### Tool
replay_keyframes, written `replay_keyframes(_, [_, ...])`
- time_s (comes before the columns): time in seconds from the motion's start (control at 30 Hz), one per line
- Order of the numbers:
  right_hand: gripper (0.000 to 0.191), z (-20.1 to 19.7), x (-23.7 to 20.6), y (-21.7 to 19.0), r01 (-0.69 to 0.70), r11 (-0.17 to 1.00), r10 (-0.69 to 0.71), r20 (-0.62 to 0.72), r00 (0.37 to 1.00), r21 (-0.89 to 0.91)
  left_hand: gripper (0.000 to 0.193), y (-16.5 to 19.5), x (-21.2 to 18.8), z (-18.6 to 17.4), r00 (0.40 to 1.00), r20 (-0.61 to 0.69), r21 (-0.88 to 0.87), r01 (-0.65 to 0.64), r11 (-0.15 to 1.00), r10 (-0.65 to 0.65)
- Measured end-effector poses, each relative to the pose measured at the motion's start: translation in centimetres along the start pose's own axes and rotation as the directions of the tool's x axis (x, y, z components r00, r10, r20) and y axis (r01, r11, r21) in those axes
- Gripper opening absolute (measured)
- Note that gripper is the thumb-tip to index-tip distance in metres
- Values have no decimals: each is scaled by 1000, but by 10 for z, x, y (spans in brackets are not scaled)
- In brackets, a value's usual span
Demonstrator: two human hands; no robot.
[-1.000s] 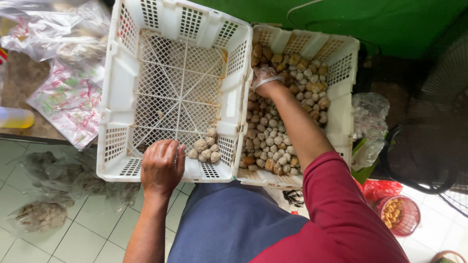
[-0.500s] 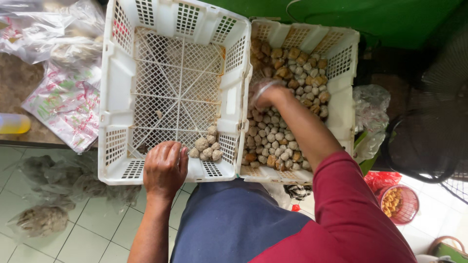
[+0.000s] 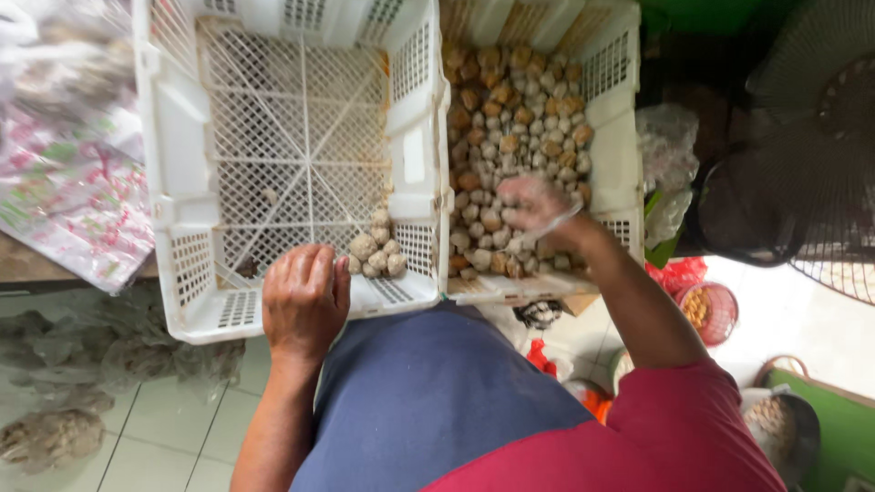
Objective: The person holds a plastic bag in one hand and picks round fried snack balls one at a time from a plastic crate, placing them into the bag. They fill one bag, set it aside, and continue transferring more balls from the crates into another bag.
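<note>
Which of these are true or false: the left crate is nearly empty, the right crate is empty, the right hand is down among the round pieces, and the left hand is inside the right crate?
1. The left crate is nearly empty. True: only a small pile sits in its near corner.
2. The right crate is empty. False: it is full of round brown and pale pieces.
3. The right hand is among those pieces. True.
4. The left hand is inside the right crate. False: it rests on the left crate's near rim.
</note>
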State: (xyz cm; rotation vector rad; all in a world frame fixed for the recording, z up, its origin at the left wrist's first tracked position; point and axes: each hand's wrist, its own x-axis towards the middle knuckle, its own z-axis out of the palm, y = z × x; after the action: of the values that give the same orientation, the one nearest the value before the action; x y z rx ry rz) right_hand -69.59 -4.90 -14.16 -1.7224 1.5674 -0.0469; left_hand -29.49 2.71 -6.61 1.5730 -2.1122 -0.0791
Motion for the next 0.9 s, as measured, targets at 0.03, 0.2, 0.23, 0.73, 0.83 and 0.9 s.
replay_keyframes(0.03, [44, -5, -1, 12, -26, 999, 24, -124, 992, -19, 18, 0, -1, 0, 1000, 17, 2, 3, 1000, -3])
replay_keyframes(0.2, [39, -13, 20, 40, -145, 988, 152, -217, 964, 49, 18, 1, -1, 3, 1000, -1, 32, 1, 999, -1])
replay_keyframes(0.23, [40, -13, 30, 38, -159, 987, 157, -197, 968, 7, 18, 1, -1, 4, 1000, 3, 41, 8, 999, -8])
replay_keyframes(0.73, [41, -39, 168, -6, 267, 876, -178, -246, 953, 401, 20, 3, 0, 10, 997, -3, 117, 72, 991, -72])
replay_keyframes(0.83, [31, -32, 177, -8, 209, 962, -110, -449, 887, 177, 19, 1, 1, 12, 997, -10, 116, 79, 990, -78])
replay_keyframes(0.9, [19, -22, 180, -12, 184, 983, -168, -289, 943, 28, 18, 1, 0, 12, 997, -5, 117, 83, 990, -83])
